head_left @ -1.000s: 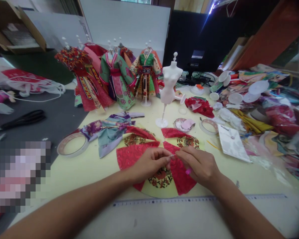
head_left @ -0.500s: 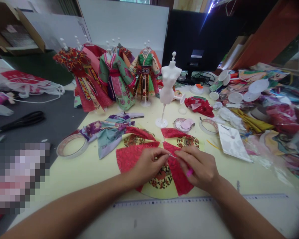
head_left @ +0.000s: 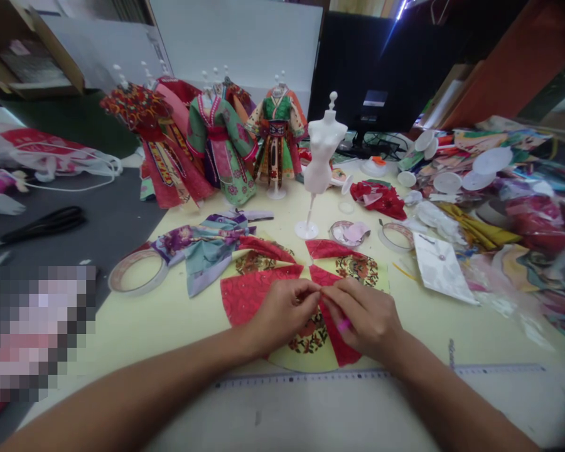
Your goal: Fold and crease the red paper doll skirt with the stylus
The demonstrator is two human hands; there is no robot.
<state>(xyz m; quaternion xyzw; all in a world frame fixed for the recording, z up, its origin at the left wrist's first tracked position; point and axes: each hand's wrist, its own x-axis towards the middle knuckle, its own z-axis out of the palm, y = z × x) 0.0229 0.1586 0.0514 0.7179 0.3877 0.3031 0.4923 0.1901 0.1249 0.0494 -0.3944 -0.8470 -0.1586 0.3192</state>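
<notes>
A round doll skirt piece of red and pale yellow printed panels (head_left: pixel 258 295) lies flat beneath both hands. Over its centre my left hand (head_left: pixel 282 314) is closed, thumb and forefinger pinched at the tip; whatever it pinches is too small to make out. Fingertip to fingertip with it, my right hand (head_left: pixel 371 320) is closed around a slim tool with a pink end (head_left: pixel 344 324); its thin metal tip is hidden by the fingers now. Behind the skirt piece stands a bare white doll mannequin (head_left: pixel 321 150).
Dressed doll mannequins (head_left: pixel 221 147) stand at the back left. A clear ruler (head_left: pixel 311 378) lies along the front. Tape rolls (head_left: pixel 139 273), folded doll clothing (head_left: pixel 211 248) and black scissors (head_left: pixel 47 226) are at left. Fabric scraps (head_left: pixel 503 213) heap at right, beside a white card (head_left: pixel 442 270). A monitor (head_left: pixel 381 75) stands behind.
My right hand has moved left, closing the gap to my left fingertips. The thin metal tip that showed between the hands is now covered. The view has shifted slightly.
</notes>
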